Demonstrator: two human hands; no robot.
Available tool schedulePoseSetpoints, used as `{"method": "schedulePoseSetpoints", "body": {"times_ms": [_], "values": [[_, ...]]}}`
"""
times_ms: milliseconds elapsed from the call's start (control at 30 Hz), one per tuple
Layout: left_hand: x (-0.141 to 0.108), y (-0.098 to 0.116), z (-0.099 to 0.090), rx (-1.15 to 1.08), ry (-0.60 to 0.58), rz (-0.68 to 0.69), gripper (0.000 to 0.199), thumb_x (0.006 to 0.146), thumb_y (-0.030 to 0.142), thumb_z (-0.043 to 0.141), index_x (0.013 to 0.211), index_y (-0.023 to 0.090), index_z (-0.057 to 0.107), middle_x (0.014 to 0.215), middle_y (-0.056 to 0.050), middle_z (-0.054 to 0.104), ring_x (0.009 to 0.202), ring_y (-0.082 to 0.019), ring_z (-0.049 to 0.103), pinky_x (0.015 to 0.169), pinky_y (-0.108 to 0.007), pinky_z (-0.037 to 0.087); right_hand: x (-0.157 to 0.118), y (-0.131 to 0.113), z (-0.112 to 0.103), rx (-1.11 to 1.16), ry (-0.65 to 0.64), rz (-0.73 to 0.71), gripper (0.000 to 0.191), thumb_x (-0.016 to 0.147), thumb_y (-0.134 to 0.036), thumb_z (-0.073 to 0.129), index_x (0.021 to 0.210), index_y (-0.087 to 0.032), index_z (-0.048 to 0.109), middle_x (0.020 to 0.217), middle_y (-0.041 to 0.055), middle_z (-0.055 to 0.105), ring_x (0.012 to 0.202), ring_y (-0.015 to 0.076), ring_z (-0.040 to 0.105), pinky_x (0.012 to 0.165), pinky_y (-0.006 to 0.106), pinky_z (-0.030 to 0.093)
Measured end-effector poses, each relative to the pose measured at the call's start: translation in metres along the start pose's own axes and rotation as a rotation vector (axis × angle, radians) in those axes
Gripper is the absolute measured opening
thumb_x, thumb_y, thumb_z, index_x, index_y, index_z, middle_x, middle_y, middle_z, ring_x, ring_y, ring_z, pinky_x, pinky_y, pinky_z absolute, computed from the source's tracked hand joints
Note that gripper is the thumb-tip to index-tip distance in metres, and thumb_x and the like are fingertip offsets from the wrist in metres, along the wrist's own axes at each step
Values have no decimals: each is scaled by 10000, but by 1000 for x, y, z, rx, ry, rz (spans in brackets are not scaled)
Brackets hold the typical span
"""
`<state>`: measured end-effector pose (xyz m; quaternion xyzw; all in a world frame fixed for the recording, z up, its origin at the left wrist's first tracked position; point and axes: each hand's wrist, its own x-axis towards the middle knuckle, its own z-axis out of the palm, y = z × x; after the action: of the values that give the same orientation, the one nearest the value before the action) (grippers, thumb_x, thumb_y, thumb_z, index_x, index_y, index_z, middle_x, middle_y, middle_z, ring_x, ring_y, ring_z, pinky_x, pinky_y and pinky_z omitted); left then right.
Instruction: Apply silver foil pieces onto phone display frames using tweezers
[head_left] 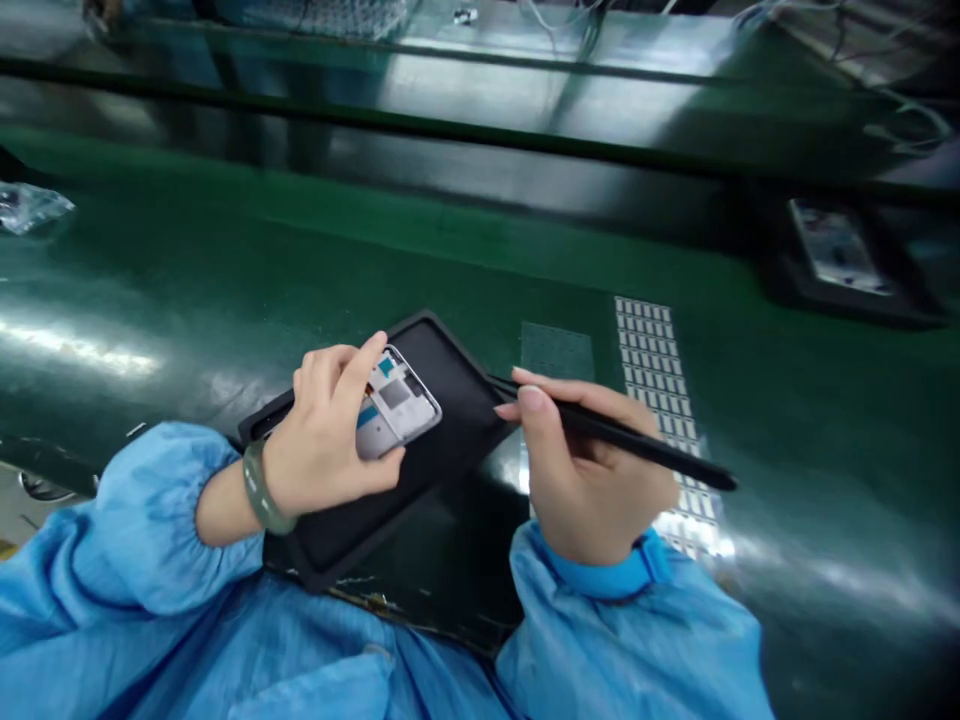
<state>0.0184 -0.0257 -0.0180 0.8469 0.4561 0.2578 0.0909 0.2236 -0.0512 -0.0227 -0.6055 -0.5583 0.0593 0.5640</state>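
My left hand (pixel 322 430) is closed over a phone frame (pixel 401 400), thumb and fingers along its edges. The frame shows a silver rim, blue patches and a grey square inside. It lies on a black tray (pixel 457 400) that sits at an angle at the bench's near edge. Pinched in my right hand (pixel 592 460) is a pair of black tweezers (pixel 630 435), their tips pointing left over the tray's right corner. Whether the tips hold anything is too small to tell.
A sheet of small pale labels or parts (pixel 660 370) lies right of the tray, beside a translucent square sheet (pixel 556 350). Farther right, another black tray (pixel 907 295) bears a second phone frame (pixel 840 245). A clear plastic bag (pixel 34 207) rests at far left on the green bench (pixel 225 270).
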Motion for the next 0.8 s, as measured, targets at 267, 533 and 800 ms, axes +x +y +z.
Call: {"method": "schedulePoseSetpoints", "body": {"times_ms": [267, 533, 800], "values": [[-17, 3, 9, -236, 643, 136, 572, 703, 589, 458, 1181, 311, 313, 1132, -97, 428, 945, -276, 491, 729, -497, 493, 3, 2, -1, 25, -50, -179, 156, 778, -188, 676, 926, -230, 652, 872, 31, 732, 763, 205, 706, 696, 369, 598], [-18, 3, 13, -322, 770, 215, 452, 670, 515, 578, 964, 255, 354, 1119, -82, 472, 872, -235, 529, 709, -450, 500, 3, 0, -5, 17, -92, -238, 115, 795, -173, 658, 902, -211, 639, 879, 44, 731, 790, 192, 708, 731, 324, 576], [-9, 11, -2, -9, 226, 162, 333, 686, 303, 678, 915, 169, 477, 1260, -173, 458, 1165, -312, 468, 937, -476, 454, 1, 3, -10, 35, -25, -229, 165, 767, -123, 674, 903, -209, 639, 904, 44, 728, 825, 192, 699, 747, 331, 562]]}}
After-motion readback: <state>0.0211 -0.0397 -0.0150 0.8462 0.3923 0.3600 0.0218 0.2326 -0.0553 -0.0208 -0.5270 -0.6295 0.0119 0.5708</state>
